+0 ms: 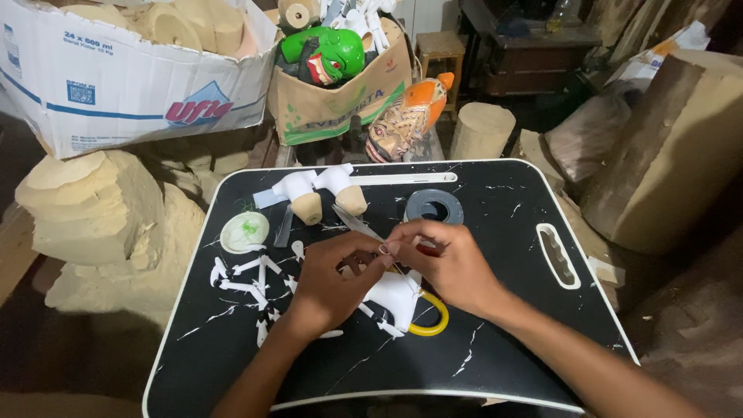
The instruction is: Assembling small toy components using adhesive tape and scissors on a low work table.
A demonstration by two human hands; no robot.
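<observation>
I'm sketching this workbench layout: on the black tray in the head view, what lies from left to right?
Round white dish → small white carved pieces → left hand → right hand, fingertips meeting the left's over a white piece → oval handle slot at the tray's right edge.

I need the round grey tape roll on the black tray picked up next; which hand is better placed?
The right hand, probably. The round grey tape roll lies just beyond its knuckles on the black tray, while the left hand sits farther off, both pinching a small part.
</observation>
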